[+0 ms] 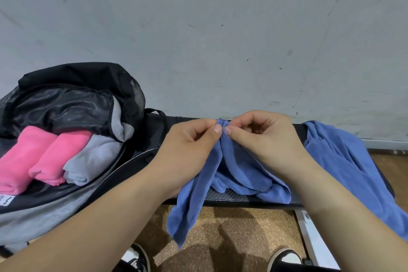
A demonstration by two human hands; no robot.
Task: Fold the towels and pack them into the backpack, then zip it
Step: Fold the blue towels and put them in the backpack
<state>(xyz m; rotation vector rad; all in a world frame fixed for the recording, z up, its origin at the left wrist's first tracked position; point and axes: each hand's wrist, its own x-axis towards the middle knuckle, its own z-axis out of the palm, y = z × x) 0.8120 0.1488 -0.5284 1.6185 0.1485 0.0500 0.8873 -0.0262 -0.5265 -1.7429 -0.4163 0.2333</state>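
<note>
Open black backpack (72,95) holding 2 pink towels (33,157), 1 grey towel (95,157), blue towel (234,168) draped, another blue towel (344,161) right

Both forearms are reaching in from the near edge and converging at centre. The left hand (187,150) and right hand (267,139) are meeting thumb to thumb, each pinching the towel (240,168) edge between thumb and forefinger, with the other fingers curling toward the palms.

In front of me stands a pale grey wall (220,28), scuffed with dark marks. Before it sits a black table (231,196) with a ribbed front edge. Below lie a brown speckled floor (231,225) and a white table leg (313,238).
</note>
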